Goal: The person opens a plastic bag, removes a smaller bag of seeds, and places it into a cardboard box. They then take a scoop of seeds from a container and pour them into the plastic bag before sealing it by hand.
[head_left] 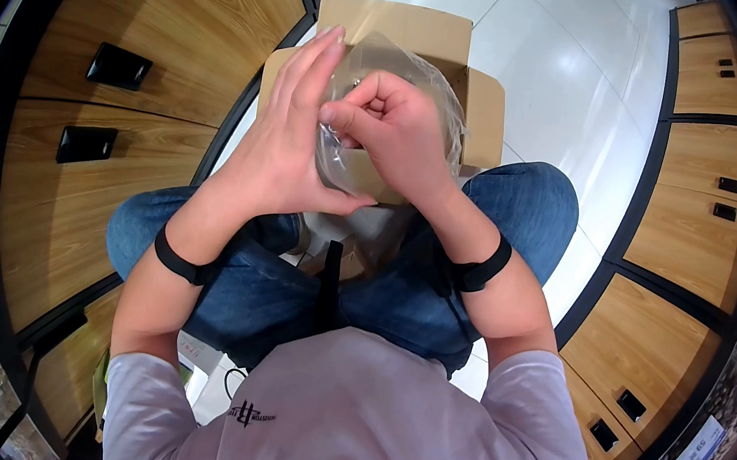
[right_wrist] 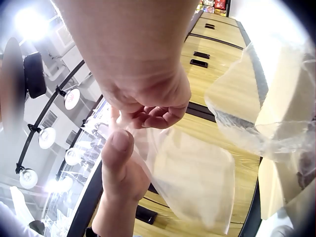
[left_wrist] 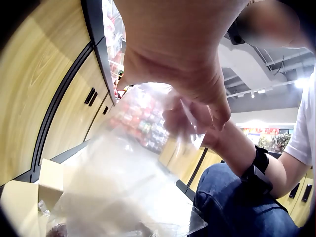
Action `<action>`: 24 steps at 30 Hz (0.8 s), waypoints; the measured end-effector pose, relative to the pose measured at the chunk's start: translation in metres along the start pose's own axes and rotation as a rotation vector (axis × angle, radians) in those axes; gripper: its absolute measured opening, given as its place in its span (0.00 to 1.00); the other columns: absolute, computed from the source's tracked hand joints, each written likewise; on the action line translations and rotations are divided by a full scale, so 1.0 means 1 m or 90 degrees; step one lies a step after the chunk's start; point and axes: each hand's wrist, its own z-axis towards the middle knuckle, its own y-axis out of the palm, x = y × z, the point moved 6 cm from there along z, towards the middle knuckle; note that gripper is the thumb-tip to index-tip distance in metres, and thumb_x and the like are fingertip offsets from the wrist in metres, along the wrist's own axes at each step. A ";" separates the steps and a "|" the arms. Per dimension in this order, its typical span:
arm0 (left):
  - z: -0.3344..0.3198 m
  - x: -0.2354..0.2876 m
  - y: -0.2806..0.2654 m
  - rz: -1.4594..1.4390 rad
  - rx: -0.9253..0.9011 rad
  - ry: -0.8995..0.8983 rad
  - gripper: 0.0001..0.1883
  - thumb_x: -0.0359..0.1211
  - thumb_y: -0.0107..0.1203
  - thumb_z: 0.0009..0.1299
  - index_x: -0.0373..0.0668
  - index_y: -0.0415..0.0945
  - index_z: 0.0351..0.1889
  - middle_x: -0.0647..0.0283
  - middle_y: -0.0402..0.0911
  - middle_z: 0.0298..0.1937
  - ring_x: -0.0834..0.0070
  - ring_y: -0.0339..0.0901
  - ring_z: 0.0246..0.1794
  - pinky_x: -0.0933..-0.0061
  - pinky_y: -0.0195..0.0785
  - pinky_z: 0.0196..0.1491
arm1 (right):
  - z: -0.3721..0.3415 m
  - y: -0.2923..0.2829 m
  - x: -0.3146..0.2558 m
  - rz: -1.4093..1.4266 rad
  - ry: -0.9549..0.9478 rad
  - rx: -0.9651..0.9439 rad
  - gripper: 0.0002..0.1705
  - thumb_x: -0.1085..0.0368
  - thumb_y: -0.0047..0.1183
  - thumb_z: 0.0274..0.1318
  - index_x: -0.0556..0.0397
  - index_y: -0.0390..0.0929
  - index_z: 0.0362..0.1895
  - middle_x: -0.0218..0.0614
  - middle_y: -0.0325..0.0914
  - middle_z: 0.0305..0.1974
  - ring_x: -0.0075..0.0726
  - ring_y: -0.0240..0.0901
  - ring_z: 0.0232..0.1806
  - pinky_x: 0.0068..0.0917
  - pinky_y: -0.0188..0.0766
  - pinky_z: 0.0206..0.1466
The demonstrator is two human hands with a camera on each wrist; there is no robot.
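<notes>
White tiled floor (head_left: 582, 63) runs away to the far side here, with wood-fronted cabinets (head_left: 158, 30) lining the left and another wooden row (head_left: 697, 211) along the right, black handles on both. On the far side of the lap sits a cardboard box (head_left: 394, 23), flaps standing open; crinkled clear plastic (right_wrist: 247, 128) shows by its flaps, and a dark item peeks in at the left wrist view's bottom edge, too cut off to name. And here's the clear plastic bag (head_left: 359, 172), up between the hands, near side of the box! The right hand (head_left: 394, 137) has its fingers curled, pinching the plastic; the left hand (head_left: 280, 141) lies along the bag's left side, fingers straight, thumb spread out. Jeans-clad knees (head_left: 528, 208) flank the scene left and right, a black band (head_left: 186, 258) rings each forearm, and hands and bag together block most of the box's inside.
</notes>
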 end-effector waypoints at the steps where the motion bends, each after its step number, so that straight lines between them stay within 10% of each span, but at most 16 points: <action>1: 0.000 0.000 -0.001 -0.004 0.009 -0.003 0.74 0.43 0.80 0.37 0.41 0.36 0.77 0.44 0.49 0.76 0.44 0.49 0.75 0.49 0.48 0.74 | 0.000 0.001 -0.002 0.018 -0.008 -0.008 0.09 0.70 0.62 0.60 0.55 0.73 0.31 0.29 0.77 0.26 0.16 0.71 0.26 0.15 0.69 0.29; 11: -0.002 -0.003 -0.014 -0.017 0.024 -0.009 0.75 0.42 0.79 0.39 0.44 0.30 0.78 0.41 0.54 0.75 0.48 0.55 0.75 0.50 0.48 0.74 | 0.004 -0.012 -0.003 0.052 0.024 0.028 0.16 0.61 0.62 0.60 0.53 0.68 0.29 0.26 0.72 0.19 0.15 0.65 0.18 0.17 0.64 0.22; 17: -0.002 -0.004 -0.012 -0.047 -0.012 -0.011 0.72 0.40 0.78 0.40 0.42 0.35 0.78 0.44 0.58 0.73 0.51 0.57 0.74 0.53 0.48 0.74 | 0.003 -0.022 -0.008 -0.138 0.059 0.007 0.13 0.65 0.60 0.58 0.53 0.68 0.31 0.29 0.75 0.19 0.19 0.73 0.22 0.22 0.67 0.24; 24: 0.000 -0.002 -0.008 -0.044 -0.017 -0.024 0.65 0.39 0.77 0.42 0.43 0.45 0.77 0.51 0.61 0.71 0.51 0.59 0.70 0.54 0.56 0.70 | -0.005 -0.016 -0.037 -0.601 -0.176 0.042 0.13 0.68 0.65 0.47 0.51 0.71 0.31 0.34 0.75 0.24 0.44 0.75 0.28 0.36 0.70 0.31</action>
